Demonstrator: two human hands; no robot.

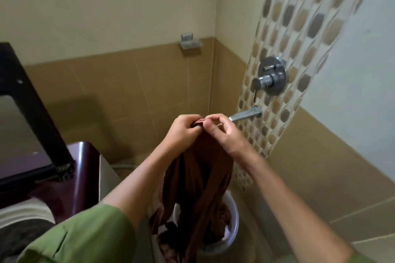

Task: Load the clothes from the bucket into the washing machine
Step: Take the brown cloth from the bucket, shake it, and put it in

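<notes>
Green sleeve (81,235) on the left arm sat closest to the lens; beside it the washing machine (64,168) stood to the left with its lid raised; one brown garment (198,179) hung lengthwise, straight down from the grip into the single white bucket (232,226), where more clothes lay, uncounted; two hands met at its top edge, the left hand (181,130) clenched on the cloth and nearer the drum, the right hand (224,132) pinching it.

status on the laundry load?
Left hand and right hand both pinch brown garment at top. Garment hangs over bucket, lower end inside. Washing machine lid open, path clear.
</notes>
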